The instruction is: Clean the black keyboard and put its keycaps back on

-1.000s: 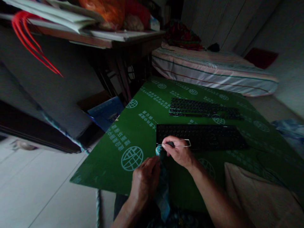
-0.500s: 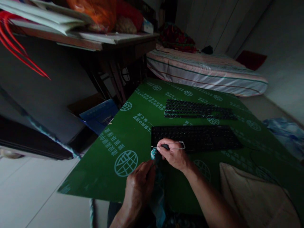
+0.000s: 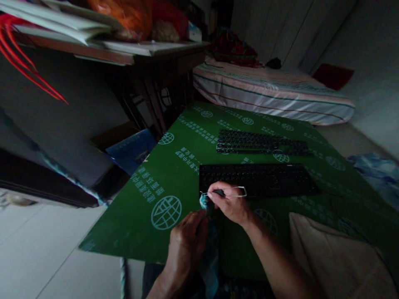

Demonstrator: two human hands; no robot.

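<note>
My right hand (image 3: 230, 203) is closed around the dark handle of a wire keycap puller (image 3: 241, 191). A bent metal loop sticks out on the handle's right side, and thin wire shows on its left. Below that left end, a bunched blue-and-white cloth (image 3: 204, 201) touches or nearly touches the wire. My left hand (image 3: 187, 236) grips this cloth, which hangs down toward my lap. Just behind my right hand lies a black keyboard (image 3: 262, 174). Farther back, a black set of keys or keyboard part (image 3: 258, 142) lies on the green table (image 3: 124, 232).
A beige cloth or bag (image 3: 330, 249) lies at the table's right front. To the left stands a higher wooden table (image 3: 124, 58) loaded with papers and bags, red cords (image 3: 37, 74) hanging off it. A blue box (image 3: 131, 149) sits below. Behind is a bed (image 3: 274, 91).
Both hands, the cloth and the keycap puller appear slightly farther right, with the whole view shifted a little. Both grips are unchanged.
</note>
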